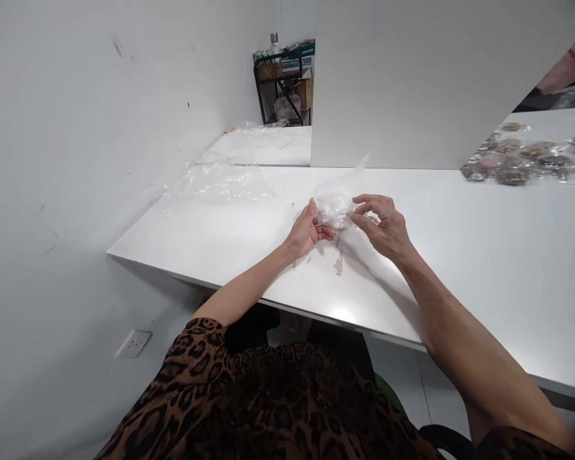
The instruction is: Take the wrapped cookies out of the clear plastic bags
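A crumpled clear plastic bag point(334, 207) is held just above the white table, its thin tip sticking up at the back. What lies inside the bag cannot be made out. My left hand point(306, 233) grips it from the left, thumb on the near side and fingers curled underneath. From the right, my right hand point(386, 227) pinches the bag's edge between thumb and fingers.
Loose clear plastic point(220, 182) lies on the table point(211, 236) at the left, by the wall. A pale upright panel point(393, 83) stands along the back. Several small wrapped items point(536, 156) lie at the far right. Behind is a black shelf point(278, 76) with boxes.
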The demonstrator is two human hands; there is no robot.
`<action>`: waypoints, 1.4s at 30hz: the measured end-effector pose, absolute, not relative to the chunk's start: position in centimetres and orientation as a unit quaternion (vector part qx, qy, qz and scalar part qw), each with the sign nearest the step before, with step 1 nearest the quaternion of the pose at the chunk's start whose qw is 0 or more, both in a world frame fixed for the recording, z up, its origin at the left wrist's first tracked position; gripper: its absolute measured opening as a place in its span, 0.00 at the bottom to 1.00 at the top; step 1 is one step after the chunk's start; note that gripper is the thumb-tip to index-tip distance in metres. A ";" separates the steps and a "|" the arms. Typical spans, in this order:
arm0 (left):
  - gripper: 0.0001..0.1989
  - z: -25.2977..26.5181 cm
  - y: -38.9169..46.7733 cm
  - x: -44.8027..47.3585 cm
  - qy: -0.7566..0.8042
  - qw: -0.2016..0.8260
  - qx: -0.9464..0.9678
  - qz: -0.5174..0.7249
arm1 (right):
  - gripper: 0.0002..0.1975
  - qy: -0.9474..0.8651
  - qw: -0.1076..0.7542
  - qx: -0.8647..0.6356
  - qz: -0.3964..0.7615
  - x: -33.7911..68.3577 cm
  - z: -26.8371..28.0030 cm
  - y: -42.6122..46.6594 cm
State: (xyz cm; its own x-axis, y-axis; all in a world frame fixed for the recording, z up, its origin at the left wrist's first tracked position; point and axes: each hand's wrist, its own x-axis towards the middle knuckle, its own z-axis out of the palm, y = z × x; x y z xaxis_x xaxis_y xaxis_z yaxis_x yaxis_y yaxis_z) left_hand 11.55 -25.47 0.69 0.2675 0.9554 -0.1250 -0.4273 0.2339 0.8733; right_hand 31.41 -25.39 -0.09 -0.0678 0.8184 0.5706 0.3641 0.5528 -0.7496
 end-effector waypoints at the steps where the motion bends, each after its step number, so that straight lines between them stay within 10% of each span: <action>1: 0.34 0.7 -25.5 11.4 0.341 0.703 0.389 0.487 | 0.24 -0.689 0.548 -0.420 0.222 31.3 -0.1 -25.5; 12: 0.45 0.2 -25.6 10.9 0.323 0.723 0.440 0.424 | 0.25 -0.535 0.621 -0.372 0.436 30.7 -0.1 -25.3; 23: 0.70 1.2 -26.6 10.1 0.320 0.727 0.521 0.313 | 0.21 -0.700 0.464 -0.379 0.389 31.6 1.7 -26.6; 42: 0.50 0.4 -25.9 10.7 0.306 0.784 0.430 0.328 | 0.22 -0.529 0.647 -0.390 0.387 30.0 1.3 -27.0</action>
State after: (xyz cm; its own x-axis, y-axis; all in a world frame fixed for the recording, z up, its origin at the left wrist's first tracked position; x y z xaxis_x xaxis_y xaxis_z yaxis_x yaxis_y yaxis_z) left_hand 10.71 -25.91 0.38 0.5983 0.7765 -0.1977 -0.2505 0.4156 0.8744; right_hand 30.03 -26.98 1.34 0.1411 0.9136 0.3814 -0.0887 0.3953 -0.9143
